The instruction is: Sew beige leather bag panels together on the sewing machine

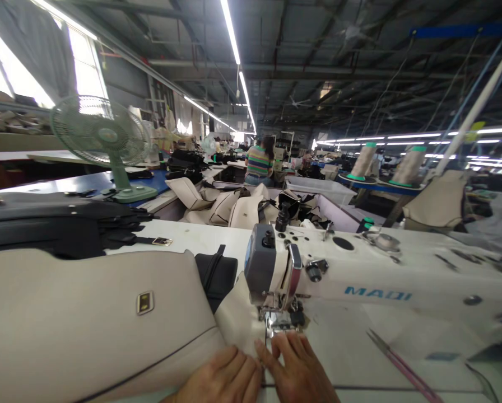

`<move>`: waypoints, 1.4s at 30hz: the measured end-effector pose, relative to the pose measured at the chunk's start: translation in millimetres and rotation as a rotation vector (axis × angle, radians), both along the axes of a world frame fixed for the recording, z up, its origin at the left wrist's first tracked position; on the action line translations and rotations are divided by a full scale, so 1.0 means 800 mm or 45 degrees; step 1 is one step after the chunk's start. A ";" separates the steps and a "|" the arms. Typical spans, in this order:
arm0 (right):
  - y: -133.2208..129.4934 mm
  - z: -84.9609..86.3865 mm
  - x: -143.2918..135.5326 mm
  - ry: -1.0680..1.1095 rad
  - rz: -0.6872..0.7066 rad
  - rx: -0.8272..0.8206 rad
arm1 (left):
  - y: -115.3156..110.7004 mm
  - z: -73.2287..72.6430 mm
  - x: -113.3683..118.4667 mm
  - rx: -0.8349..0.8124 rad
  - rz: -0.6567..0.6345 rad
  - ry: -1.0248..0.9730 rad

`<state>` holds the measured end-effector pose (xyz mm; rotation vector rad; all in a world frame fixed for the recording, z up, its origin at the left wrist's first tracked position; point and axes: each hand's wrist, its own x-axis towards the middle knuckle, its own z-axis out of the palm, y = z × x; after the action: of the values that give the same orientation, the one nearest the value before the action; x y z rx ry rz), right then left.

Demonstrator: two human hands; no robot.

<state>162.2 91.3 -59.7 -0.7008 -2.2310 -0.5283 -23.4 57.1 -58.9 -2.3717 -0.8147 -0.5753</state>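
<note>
We have the beige panel [87, 319] on the bench [192, 238], left of the sewing machine [335, 274], its right end running up by the presser foot [278, 322]. Left hand [221, 376] sits curled at the panel's lower edge; right hand [299, 366] has bent fingers just in front of the foot. Fingertips are mostly hidden, so we can't tell whether either grip is clenched. Pink-handled tool [404, 366] lies to the right.

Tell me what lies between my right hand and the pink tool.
In the head view, only bare white work surface shows between the right hand and the pink tool.
</note>
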 end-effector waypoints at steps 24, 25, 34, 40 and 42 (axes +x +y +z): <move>-0.007 0.023 0.009 -0.151 -0.136 -0.469 | 0.015 0.034 0.001 -0.361 0.123 0.268; -0.005 0.021 0.006 -0.179 -0.118 -0.452 | 0.016 0.036 0.002 -0.380 0.134 0.276; 0.004 0.017 0.000 -0.349 -0.065 -0.378 | 0.010 0.064 -0.015 -0.433 0.141 0.284; 0.003 0.010 0.002 -0.301 -0.047 -0.383 | 0.002 0.091 -0.024 -0.558 0.237 0.341; 0.002 0.009 0.002 -0.289 -0.053 -0.371 | 0.009 0.096 -0.024 -0.630 0.180 0.356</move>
<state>163.5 93.0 -52.3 -0.8733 -2.5420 -0.3169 -42.6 64.5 17.8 -2.7157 -1.0771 0.0296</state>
